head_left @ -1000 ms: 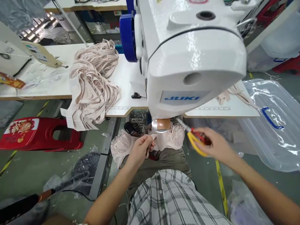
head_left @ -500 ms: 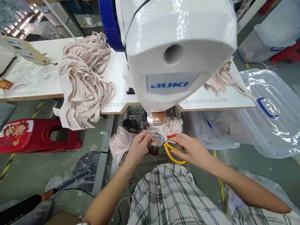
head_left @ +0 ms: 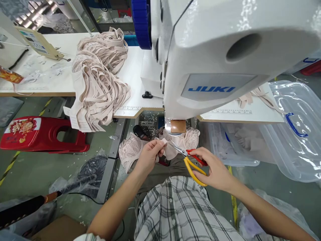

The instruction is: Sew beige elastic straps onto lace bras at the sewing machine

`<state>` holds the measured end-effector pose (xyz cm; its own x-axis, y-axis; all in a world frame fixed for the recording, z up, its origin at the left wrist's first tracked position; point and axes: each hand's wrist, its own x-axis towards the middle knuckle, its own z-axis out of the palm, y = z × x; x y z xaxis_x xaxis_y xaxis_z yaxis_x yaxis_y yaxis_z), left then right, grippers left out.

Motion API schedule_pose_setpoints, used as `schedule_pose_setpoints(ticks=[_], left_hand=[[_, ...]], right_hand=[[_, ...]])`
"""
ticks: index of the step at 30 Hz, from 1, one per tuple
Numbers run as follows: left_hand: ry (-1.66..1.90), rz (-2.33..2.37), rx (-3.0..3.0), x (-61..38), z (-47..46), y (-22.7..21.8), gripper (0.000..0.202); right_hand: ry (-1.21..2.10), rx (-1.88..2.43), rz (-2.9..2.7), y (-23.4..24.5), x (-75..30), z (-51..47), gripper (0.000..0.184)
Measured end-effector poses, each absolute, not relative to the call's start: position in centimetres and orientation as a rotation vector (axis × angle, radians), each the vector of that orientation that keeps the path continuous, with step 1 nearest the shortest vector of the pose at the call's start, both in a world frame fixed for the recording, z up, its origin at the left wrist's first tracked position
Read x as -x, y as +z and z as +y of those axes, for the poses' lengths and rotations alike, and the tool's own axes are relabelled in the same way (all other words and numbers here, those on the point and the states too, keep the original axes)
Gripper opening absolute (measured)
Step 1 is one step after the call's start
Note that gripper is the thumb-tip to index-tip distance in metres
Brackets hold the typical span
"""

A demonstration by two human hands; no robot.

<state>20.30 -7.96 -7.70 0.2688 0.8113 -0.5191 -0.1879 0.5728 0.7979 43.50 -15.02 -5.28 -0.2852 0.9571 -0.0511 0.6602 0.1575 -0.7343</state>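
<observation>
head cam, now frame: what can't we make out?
All in the head view:
Sewing needle: hidden behind the sewing machine head.
Pale fabric in the left hand: gripped part covered by the hand.
Scissors: tips too small to tell whether they touch the fabric.
Beige control panel: text too small to read.
Orange packet: cut off by the left edge.

Has on white table (head_left: pixel 135 65), to L, big heap of beige straps (head_left: pixel 100 80), partly over front edge; bears sewing machine (head_left: pixel 215 60), black clip (head_left: pixel 147 95) just beside; far L, orange packet (head_left: pixel 10 74); to R, few beige strips (head_left: pixel 265 98), partly past edge. Has on green floor (head_left: pixel 97 144) red stool (head_left: pixel 32 134) nr yellow-black tape (head_left: pixel 9 167)
</observation>
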Motion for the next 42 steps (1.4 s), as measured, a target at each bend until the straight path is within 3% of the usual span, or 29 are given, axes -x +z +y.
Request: schedule_pose_setpoints(ticks=[7, 12, 25, 28, 32, 35, 40, 42], left_hand=[[0.723, 1.181, -0.910, -20.0, -8.1, -7.4, 0.039], [0.724, 1.227, -0.983, -19.7, -8.0, -7.4, 0.036], [0.827, 1.188, -0.800, -20.3, -8.7, -7.9, 0.041], [0.855, 1.118, -0.690, -20.6, -8.6, -7.8, 0.041], [0.846, 1.082, -0.614, -20.9, -8.4, -7.2, 0.037], [0.729, 1.046, -0.625, -20.8, -8.1, -6.4, 0.034], [0.270, 0.908, -0.835, -20.7, -7.4, -5.0, 0.026], [0.210, 0.939, -0.994, -20.6, -7.2, -5.0, 0.027]], right_hand=[[0.994, 1.546, -2.049, -6.1, -41.9, -13.6, 0.040], [1.037, 1.541, -2.015, -6.3, -41.6, -12.8, 0.032], [0.956, 1.660, -2.005, -5.9, -44.7, -14.0, 0.030], [0.710, 1.790, -2.050, -5.8, -48.0, -11.6, 0.033], [0.137, 1.913, -2.148, -4.7, -50.8, -7.2, 0.036], [-0.131, 1.744, -2.155, -3.7, -48.6, -6.6, 0.033], [0.286, 1.052, -2.498, -5.5, -41.8, -9.5, 0.027], [0.429, 1.042, -2.483, -6.6, -41.3, -9.6, 0.032]])
